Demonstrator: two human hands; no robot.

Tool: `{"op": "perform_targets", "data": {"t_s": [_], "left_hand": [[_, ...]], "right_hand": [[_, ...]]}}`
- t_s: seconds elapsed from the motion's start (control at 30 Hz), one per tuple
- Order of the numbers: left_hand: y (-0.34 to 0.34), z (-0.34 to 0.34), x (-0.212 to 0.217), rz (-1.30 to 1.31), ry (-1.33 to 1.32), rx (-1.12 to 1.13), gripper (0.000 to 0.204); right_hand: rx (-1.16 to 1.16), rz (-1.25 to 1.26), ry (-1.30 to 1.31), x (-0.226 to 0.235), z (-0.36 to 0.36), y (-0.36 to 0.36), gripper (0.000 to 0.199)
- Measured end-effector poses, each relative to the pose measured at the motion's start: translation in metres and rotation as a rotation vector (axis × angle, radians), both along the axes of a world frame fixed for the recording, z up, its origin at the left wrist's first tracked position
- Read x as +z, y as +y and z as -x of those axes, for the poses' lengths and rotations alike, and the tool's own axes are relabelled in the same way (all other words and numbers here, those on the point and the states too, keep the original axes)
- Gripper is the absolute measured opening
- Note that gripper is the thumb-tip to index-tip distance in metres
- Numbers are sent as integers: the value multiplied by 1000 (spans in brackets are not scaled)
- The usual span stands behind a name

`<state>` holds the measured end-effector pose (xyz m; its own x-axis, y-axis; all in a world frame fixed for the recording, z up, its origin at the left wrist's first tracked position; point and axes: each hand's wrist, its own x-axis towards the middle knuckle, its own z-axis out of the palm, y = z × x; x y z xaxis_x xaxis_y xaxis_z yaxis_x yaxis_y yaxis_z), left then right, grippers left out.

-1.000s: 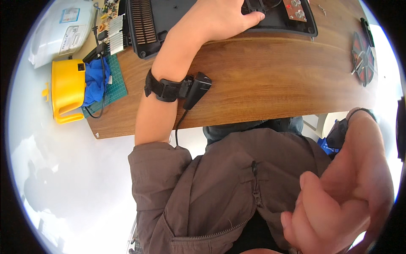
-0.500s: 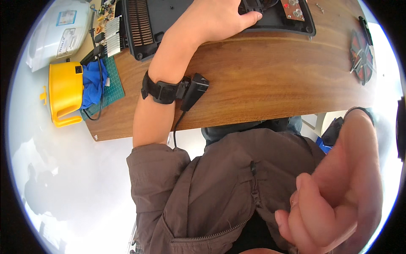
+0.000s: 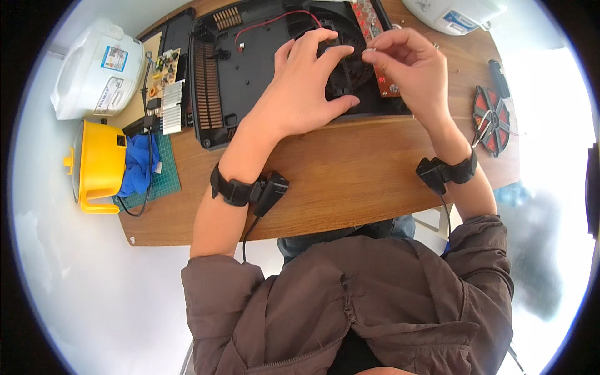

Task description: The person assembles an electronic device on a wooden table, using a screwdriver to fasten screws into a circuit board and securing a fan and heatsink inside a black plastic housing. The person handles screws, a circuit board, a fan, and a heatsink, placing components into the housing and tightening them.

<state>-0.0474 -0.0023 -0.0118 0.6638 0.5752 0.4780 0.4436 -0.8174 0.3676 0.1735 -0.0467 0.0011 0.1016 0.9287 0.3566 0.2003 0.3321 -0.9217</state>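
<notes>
An opened black appliance housing [image 3: 250, 75] lies on the wooden table [image 3: 337, 175], with a red wire [image 3: 269, 24] across its inside. My left hand [image 3: 306, 87] lies over the round black fan [image 3: 350, 72] in the housing, fingers on its far side and thumb on its near edge. My right hand [image 3: 412, 69] hovers just right of the fan, above a narrow red circuit strip [image 3: 382, 84]. Its thumb and forefinger pinch a tiny pale part [image 3: 370, 50], too small to identify. Both wrists wear black bands with small boxes and cables.
At the left stand a white cooker [image 3: 94, 69], a yellow pot [image 3: 97, 165], a blue cloth [image 3: 140, 165] on a green mat [image 3: 167, 181] and a circuit board with heat sink [image 3: 165, 87]. A red coil [image 3: 490, 119] and black tool [image 3: 497, 75] lie right.
My right hand has gone from close to the camera at the lower right up to the housing, now pinching a tiny part. The view has tipped, bringing the table lower. My left hand stays there.
</notes>
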Motion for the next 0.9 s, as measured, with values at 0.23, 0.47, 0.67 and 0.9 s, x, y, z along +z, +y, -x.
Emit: {"op": "perform_targets", "data": {"t_s": [0.23,0.47,0.67,0.9], "left_hand": [[7,-10,17,-126,-395,-68,25],[5,-13,14,-62,-421,-95,17],[1,-11,17,-48,-412,-66,16],[3,-12,17,-16,-388,-67,14]], "right_hand": [[42,185,-66,23,13,-9,12],[59,174,-69,25,13,-20,11],[-411,-79,-768,32,-48,-3,17],[-363,198,-996,-22,-77,23,44]]}}
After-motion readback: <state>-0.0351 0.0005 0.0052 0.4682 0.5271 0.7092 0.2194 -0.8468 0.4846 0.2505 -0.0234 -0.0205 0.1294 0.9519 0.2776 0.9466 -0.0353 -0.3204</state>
